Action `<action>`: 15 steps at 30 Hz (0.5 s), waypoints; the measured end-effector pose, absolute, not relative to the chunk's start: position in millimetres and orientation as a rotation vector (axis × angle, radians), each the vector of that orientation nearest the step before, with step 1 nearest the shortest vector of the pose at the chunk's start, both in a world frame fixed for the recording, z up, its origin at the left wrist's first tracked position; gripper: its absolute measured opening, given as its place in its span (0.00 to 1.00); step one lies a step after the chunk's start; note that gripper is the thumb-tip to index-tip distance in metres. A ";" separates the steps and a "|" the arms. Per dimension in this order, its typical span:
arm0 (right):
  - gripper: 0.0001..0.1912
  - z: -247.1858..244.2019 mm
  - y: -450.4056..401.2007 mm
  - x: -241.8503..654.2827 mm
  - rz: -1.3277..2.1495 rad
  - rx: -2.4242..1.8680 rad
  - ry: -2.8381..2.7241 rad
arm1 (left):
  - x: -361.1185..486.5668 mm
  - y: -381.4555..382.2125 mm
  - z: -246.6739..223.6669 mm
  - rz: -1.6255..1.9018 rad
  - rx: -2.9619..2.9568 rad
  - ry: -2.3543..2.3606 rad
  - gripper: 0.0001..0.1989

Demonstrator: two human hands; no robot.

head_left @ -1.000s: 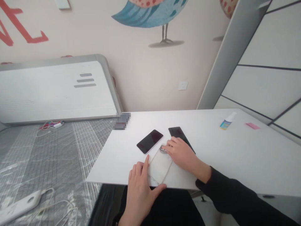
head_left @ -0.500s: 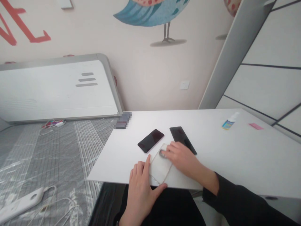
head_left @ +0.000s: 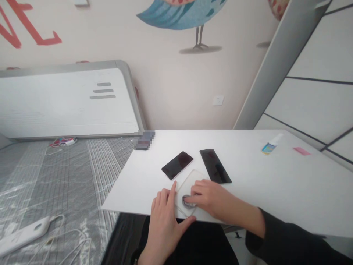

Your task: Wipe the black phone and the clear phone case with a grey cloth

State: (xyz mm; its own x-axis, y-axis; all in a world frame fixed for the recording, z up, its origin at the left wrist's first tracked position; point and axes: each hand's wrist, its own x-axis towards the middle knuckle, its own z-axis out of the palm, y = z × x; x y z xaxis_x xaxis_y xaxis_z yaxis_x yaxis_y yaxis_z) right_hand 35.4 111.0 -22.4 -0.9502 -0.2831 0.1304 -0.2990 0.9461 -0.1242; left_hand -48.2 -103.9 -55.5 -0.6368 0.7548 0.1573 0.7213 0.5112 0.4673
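A clear, thin phone case lies flat at the front edge of the white table. My left hand steadies it, the index finger along its left side and the thumb at its near corner. In the curled fingers of my right hand is a small round grey pad, pressed on the lower part of the case; fingers partly cover it. Just beyond the case lies a phone with its dark screen up. Right of that rests a flat black phone-shaped panel.
At the right of the white table a small spray bottle lies near a pink slip. A blurred dark item sits at the far left corner. A bed with cables and a white device adjoins the left.
My right hand has slid the round grey pad toward me, from the upper part of the case to its lower part. My left hand keeps its place on the case.
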 end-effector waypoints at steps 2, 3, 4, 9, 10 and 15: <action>0.13 -17.5 114.7 34.5 0.168 0.318 -3.004 | -48.5 -104.1 -55.3 0.768 1.306 2.676 0.46; 0.14 -14.8 116.2 33.9 0.167 0.278 -3.009 | -48.8 -104.4 -55.2 0.771 1.311 2.675 0.46; 0.14 -12.2 117.3 33.3 0.217 0.311 -3.015 | -49.1 -104.6 -55.2 0.779 1.319 2.669 0.46; 0.16 -5.6 124.9 29.8 0.534 0.623 -2.993 | -50.4 -105.4 -54.9 0.803 1.352 2.645 0.46; 0.17 -5.8 127.6 28.6 0.522 0.553 -2.991 | -50.5 -105.3 -54.8 0.795 1.345 2.651 0.46; 0.19 -11.8 122.5 25.2 0.618 0.567 -2.956 | -50.7 -104.9 -55.5 0.793 1.343 2.653 0.47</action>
